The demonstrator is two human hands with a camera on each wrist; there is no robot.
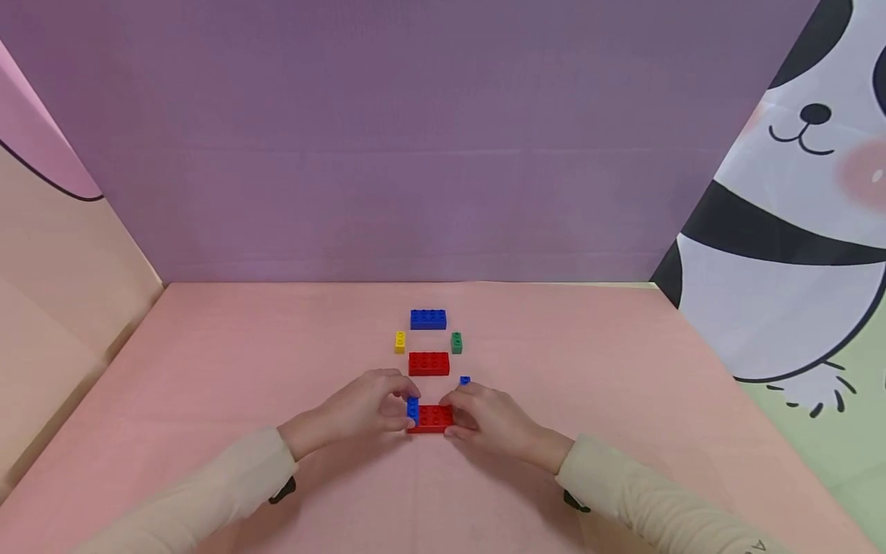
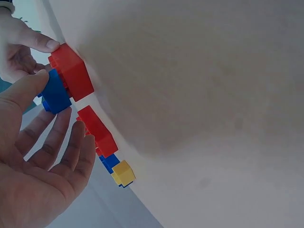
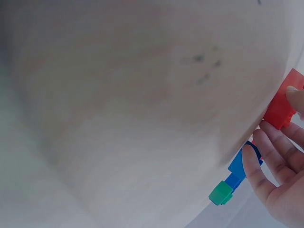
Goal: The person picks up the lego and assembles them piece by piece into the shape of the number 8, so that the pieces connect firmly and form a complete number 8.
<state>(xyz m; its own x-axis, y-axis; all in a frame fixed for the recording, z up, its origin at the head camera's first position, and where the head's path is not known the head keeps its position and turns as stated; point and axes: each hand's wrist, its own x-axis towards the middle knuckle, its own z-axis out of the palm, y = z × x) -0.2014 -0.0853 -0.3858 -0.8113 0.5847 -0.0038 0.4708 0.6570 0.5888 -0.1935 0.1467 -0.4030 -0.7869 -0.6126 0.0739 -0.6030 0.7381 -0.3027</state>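
Observation:
Nearest the person lies a red building brick (image 1: pixel 434 418) with studs on top. My left hand (image 1: pixel 367 406) pinches a small blue brick (image 1: pixel 413 410) between thumb and fingers, at the studded top of the red brick's left end. Whether its underside is fully seated is hidden. The other left fingers spread loosely in the left wrist view. At the red brick's right end my right hand (image 1: pixel 497 422) holds it between thumb and fingers. Another small blue brick (image 1: pixel 465 380) stands just beyond the right hand, partly covered by it.
Farther back, a second red brick (image 1: pixel 428 364) lies in line with the first. Behind it stand a small yellow brick (image 1: pixel 400 342) on the left, a small green brick (image 1: pixel 457 342) on the right, and a larger blue brick (image 1: pixel 428 319) at the back. A purple wall (image 1: pixel 408 154) rises behind the pink table (image 1: pixel 277 331).

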